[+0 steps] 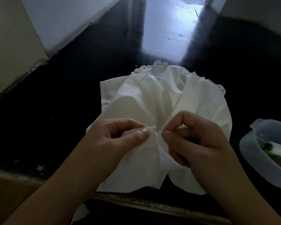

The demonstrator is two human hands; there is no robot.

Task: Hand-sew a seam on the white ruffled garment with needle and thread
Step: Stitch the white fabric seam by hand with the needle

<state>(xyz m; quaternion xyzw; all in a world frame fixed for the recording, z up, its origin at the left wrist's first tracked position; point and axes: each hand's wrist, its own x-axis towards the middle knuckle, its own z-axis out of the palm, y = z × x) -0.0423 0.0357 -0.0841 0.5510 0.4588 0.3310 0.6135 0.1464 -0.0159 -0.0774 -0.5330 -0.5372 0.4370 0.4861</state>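
Observation:
The white ruffled garment (146, 95) lies bunched on a black counter, its frilled edge at the far side. My left hand (118, 135) pinches a fold of the cloth between thumb and forefinger. My right hand (193, 137) is pinched shut right beside it, fingertips at the fabric about a finger's width from the left thumb. Neither needle nor thread can be made out; whether the right fingers hold a needle or only cloth cannot be told.
A translucent plastic tub (253, 153) stands at the right with a white thread spool (277, 149) and green items inside. The black counter (63, 103) runs along a pale wall (11, 46) on the left. Its worn front edge (136, 202) is close to me.

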